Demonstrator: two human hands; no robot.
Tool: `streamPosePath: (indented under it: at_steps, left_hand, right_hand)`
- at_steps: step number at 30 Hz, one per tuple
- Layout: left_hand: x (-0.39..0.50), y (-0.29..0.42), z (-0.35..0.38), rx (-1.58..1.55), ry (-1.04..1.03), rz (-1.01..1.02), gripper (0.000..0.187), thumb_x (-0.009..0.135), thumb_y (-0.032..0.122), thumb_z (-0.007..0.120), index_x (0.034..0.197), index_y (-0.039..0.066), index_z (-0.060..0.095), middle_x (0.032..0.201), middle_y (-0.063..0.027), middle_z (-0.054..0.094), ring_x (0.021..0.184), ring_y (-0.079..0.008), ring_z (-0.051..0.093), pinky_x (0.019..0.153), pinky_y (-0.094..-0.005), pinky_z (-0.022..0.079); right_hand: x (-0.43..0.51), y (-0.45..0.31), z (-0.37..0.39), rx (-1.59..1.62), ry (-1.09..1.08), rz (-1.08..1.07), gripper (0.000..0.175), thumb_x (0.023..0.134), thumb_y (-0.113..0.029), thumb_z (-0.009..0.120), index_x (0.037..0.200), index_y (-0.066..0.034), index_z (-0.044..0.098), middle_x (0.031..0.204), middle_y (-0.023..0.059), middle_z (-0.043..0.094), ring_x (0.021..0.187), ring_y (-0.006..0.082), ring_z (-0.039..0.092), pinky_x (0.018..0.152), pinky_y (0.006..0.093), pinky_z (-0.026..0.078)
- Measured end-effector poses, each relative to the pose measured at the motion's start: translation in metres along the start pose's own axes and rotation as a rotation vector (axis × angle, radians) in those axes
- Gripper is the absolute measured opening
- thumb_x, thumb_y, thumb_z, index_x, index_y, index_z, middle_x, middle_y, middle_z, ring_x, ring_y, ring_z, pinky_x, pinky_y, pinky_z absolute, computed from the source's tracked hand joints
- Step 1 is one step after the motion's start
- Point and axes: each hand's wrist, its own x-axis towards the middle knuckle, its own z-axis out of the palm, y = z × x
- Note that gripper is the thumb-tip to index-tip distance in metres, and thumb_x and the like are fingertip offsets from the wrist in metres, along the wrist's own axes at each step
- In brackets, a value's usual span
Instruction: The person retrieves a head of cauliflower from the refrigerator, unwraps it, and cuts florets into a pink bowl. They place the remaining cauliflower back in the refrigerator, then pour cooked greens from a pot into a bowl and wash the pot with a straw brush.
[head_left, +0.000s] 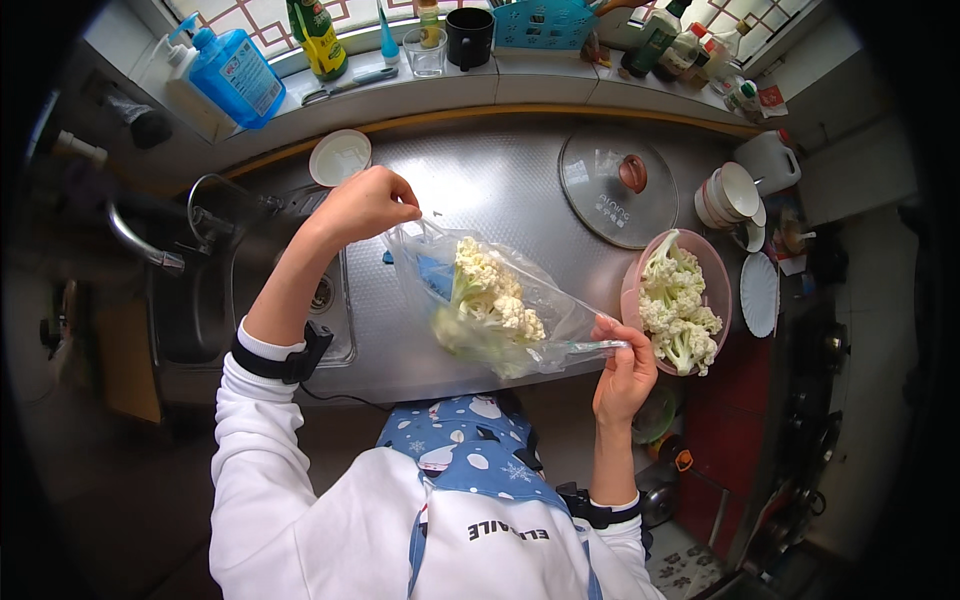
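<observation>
A clear plastic bag (559, 304) is stretched between my two hands over the steel counter. Inside it lies a piece of cauliflower (487, 289), with something blue showing at its left. My left hand (367, 199) pinches the bag's upper left corner between thumb and fingers. At the opposite end, my right hand (626, 367) grips the gathered edge of the bag. Just beyond the right hand, a pink plastic basin (632, 289) holds several cauliflower florets (675, 300).
A glass pot lid (600, 187) lies at the back right, near stacked bowls (731, 195) and a white scalloped dish (760, 294). To the left are the sink (349, 322), its faucet (150, 244) and a small white bowl (340, 157). Bottles and a black mug (470, 41) line the windowsill.
</observation>
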Motion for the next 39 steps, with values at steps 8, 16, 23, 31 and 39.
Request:
streamPosePath:
  at_steps: [8,16,23,31,39]
  left_hand:
    - [0.0,-0.058,0.024,0.307,-0.018,-0.1,0.021,0.076,0.027,0.067,0.088,0.011,0.073,0.087,-0.0087,0.071,0.084,-0.0268,0.067,0.076,-0.0378,0.052]
    - [0.053,-0.094,0.107,-1.057,0.368,-0.2,0.013,0.085,0.015,0.06,0.081,0.003,0.065,0.063,-0.0017,0.056,0.054,-0.0089,0.047,0.049,-0.0234,0.036]
    - [0.06,-0.127,0.126,-0.275,0.752,-0.307,0.028,0.085,0.029,0.051,0.091,0.006,0.068,0.085,-0.0189,0.068,0.082,-0.0369,0.065,0.072,-0.045,0.049]
    - [0.097,-0.136,0.138,-0.914,0.599,-0.497,0.024,0.086,0.021,0.052,0.088,0.001,0.064,0.067,-0.0116,0.062,0.06,-0.0232,0.06,0.059,-0.0369,0.048]
    - [0.07,-0.096,0.124,-1.051,0.681,0.031,0.016,0.095,0.014,0.042,0.092,0.003,0.053,0.075,-0.004,0.063,0.049,-0.0061,0.042,0.048,-0.0213,0.034]
  right_hand:
    - [0.004,-0.024,0.03,-0.248,0.045,-0.036,0.021,0.09,0.002,0.047,0.107,0.0028,0.059,0.106,0.0131,0.064,0.093,0.0178,0.06,0.086,0.0307,0.048]
    - [0.001,-0.001,0.06,-0.717,0.017,-0.115,0.02,0.08,0.006,0.055,0.094,-0.0007,0.067,0.093,0.0057,0.053,0.083,0.0141,0.053,0.075,0.0251,0.044]
    - [-0.024,0.015,0.063,-0.381,0.003,0.147,0.017,0.088,0.004,0.05,0.099,0.0001,0.062,0.086,0.0008,0.052,0.066,0.006,0.05,0.06,0.0194,0.044]
    - [-0.031,0.03,0.081,-0.455,-0.085,0.092,0.016,0.089,0.006,0.05,0.101,0.002,0.06,0.102,0.0034,0.052,0.08,0.0092,0.057,0.072,0.0225,0.049]
    - [-0.041,0.034,0.073,-0.677,0.105,0.003,0.017,0.082,0.005,0.058,0.097,-0.0009,0.064,0.104,0.0079,0.052,0.091,0.0167,0.054,0.079,0.0279,0.047]
